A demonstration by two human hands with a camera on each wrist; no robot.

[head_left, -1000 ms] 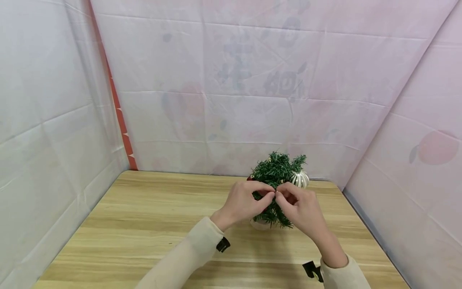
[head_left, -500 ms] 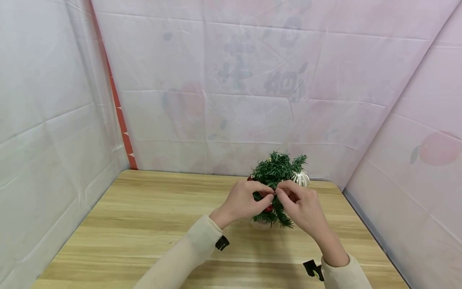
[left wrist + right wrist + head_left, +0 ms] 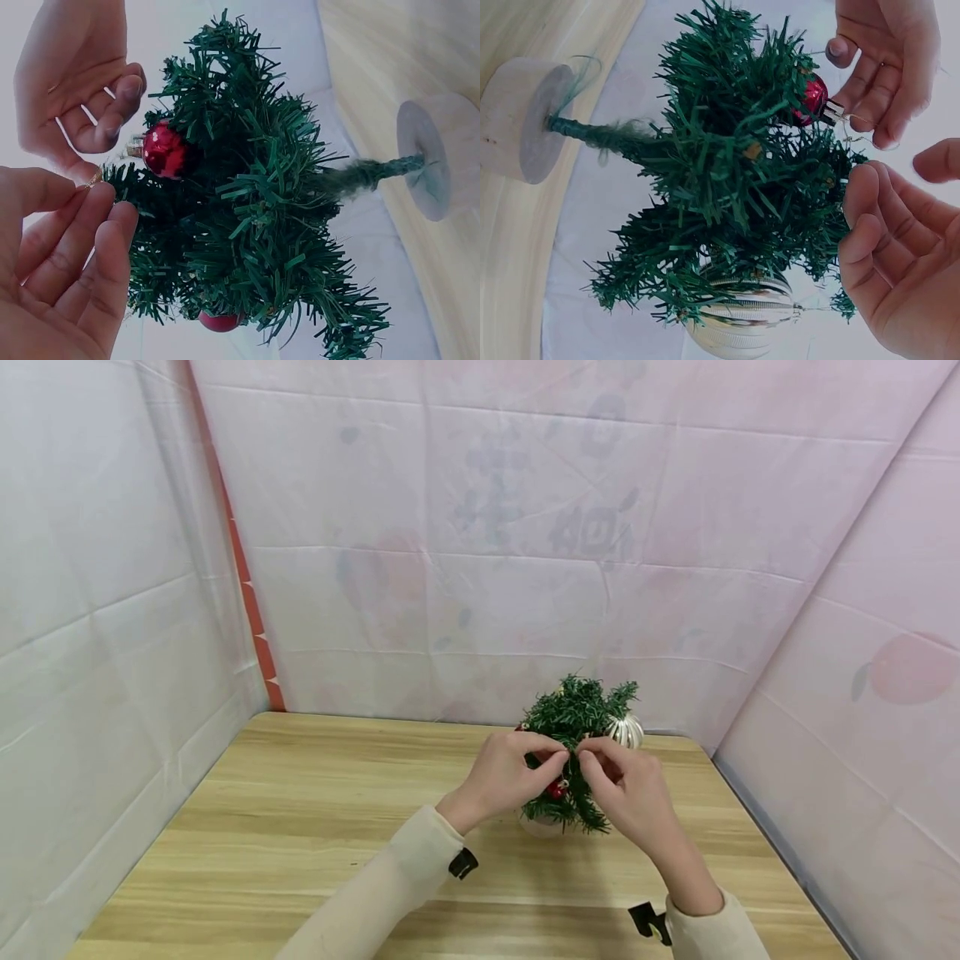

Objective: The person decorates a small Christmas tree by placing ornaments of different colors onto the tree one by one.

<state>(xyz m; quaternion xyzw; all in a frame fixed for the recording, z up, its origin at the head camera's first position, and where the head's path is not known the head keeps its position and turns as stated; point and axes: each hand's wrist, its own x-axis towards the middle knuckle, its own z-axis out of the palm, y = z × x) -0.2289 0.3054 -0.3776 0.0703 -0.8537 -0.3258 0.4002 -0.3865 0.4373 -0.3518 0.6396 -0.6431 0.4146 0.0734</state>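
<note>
A small green Christmas tree has a shiny red bauble at its near side, with a silver cap and thin gold thread. My left hand pinches that thread between thumb and forefinger, in front of the branches. Close beside it, my right hand has loosely curled fingers; in the right wrist view its thumb stands apart from its fingertips, with nothing showing between them. A ribbed silver bauble hangs on the tree's right side. Another red bauble shows on the left side.
The tree's round pale base stands on the wood-grain table, near its back edge. Printed cloth walls enclose the table at the back and both sides.
The red bauble has come into view below my left hand. Both hands stay at the tree; their fingertips have moved slightly apart.
</note>
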